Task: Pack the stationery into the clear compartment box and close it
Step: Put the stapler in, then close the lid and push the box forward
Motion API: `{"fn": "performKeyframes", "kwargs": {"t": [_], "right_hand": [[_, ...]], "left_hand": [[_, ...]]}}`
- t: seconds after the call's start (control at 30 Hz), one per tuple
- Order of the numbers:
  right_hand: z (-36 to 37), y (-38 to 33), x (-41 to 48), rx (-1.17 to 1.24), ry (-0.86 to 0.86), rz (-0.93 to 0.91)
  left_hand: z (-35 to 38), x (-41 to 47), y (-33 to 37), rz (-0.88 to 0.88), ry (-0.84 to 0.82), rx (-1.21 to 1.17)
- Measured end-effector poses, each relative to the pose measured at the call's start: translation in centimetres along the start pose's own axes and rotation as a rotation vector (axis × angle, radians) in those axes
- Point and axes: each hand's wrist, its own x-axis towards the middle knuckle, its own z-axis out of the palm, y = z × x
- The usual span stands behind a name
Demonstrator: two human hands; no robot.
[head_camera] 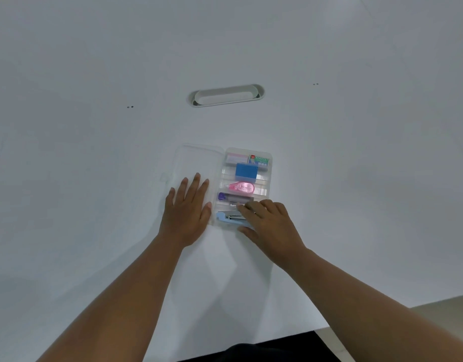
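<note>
While the left hand (187, 205) lies flat, fingers spread, on the open lid (199, 163), the right hand (268, 220), fingers pinching, seats the blue stapler (229, 217) in the clear compartment box (267, 189); closing remains.

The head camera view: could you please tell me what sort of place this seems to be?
Probably an office or meeting room. The white table is wide and plain, with an oval cable slot set into its top, and the only things on it are stationery in a clear box, such as a box of staples.

White table (94, 178) with an oval cable slot (226, 95); dark floor (277, 348) below.
</note>
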Motion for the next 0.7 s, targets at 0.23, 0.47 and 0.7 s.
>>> {"fn": "performKeyframes", "kwargs": {"t": [0.23, 0.47, 0.7], "right_hand": [[1.9, 1.3, -1.7, -0.151, -0.191, -0.024], [-0.2, 2.8, 1.3, -0.104, -0.089, -0.118], [-2.7, 8.3, 9.3, -0.072, -0.139, -0.124]], "left_hand": [[0.1, 0.5, -0.1, 0.009, 0.008, 0.031], [-0.2, 2.2, -1.5, 0.150, -0.003, 0.069], [-0.4, 2.0, 1.4, -0.005, 0.051, -0.108]]}}
